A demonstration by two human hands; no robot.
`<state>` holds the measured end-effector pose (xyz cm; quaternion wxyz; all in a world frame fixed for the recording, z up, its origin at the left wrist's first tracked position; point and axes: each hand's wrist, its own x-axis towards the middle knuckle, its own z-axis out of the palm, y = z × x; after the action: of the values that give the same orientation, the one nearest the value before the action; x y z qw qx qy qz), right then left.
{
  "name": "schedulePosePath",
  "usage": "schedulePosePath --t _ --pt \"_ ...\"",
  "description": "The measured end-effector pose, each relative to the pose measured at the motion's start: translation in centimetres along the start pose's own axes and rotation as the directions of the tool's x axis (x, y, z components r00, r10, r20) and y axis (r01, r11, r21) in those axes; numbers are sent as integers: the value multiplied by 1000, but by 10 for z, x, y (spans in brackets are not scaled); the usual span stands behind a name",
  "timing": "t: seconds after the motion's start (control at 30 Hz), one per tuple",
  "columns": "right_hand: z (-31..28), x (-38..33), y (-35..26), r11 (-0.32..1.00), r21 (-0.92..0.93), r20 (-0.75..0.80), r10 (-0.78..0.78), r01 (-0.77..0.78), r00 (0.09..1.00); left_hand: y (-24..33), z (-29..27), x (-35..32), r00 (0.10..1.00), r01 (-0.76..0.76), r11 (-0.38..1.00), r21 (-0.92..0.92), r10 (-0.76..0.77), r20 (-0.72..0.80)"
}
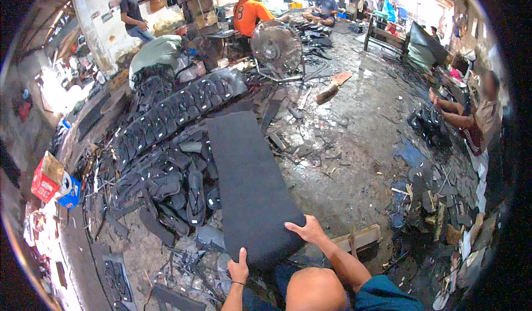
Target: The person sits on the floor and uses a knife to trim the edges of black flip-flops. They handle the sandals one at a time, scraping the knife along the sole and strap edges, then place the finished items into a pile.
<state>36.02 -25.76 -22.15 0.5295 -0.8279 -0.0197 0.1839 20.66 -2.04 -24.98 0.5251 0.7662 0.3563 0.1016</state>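
Observation:
A long black sheet [249, 167], which looks like rubber or foam, stretches away from me above the floor. My left hand [239, 268] grips its near left edge, thumb on top and fingers hidden beneath. At the near right edge my right hand [309, 229] holds it the same way, the thumb pressed on the upper face. The near end curves downward between my hands, close to my knee. Left of the sheet lies a heap of black flip-flops [195, 197], partly covered by its edge. Farther back, more flip-flops [166, 114] are set out in rows on a dark strip.
Dark scraps [426, 194] litter the floor [343, 161] on both sides. A pedestal fan [277, 50] stands ahead, near a person in orange [250, 13]. Another person [479, 117] sits at the right. Red and blue boxes [47, 178] lie far left; a wooden bench [385, 39] stands at the back.

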Motion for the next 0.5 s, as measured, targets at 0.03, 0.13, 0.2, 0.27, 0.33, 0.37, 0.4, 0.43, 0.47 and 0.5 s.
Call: schedulePosePath --t 0.03,0.13,0.2,0.27,0.33,0.37,0.4,0.43,0.47,0.5 --pt "1 5 3 999 -16 -7 -30 30 1000 4 2 4 1000 -21 999 -43 21 0" --pt "-12 10 -7 999 -30 41 11 -10 999 23 -4 -2 999 39 994 -99 -37 15" --pt "-16 12 -16 1000 10 10 -1 1 1000 32 -10 -9 997 -75 992 -105 78 24" --pt "-19 11 -35 1000 25 10 -1 0 1000 30 -17 -17 930 -362 927 -93 366 33" --pt "-22 2 -57 999 5 39 40 -40 998 35 -24 -20 982 -158 987 10 156 103" --pt "-19 1 -50 997 8 47 80 -80 996 32 -19 -21 984 -155 988 -22 157 89" --pt "-18 3 -42 993 4 50 116 -116 992 29 -12 -19 984 -156 986 -64 160 75" --pt "-17 6 -35 988 0 55 151 -151 987 4 -6 -14 987 -142 986 -91 149 68" --pt "-14 10 -29 988 -19 67 157 -156 985 1 -3 -12 986 -157 981 -117 162 36" --pt "-11 15 -23 986 -37 80 163 -160 983 -3 0 -12 985 -172 975 -141 174 2"
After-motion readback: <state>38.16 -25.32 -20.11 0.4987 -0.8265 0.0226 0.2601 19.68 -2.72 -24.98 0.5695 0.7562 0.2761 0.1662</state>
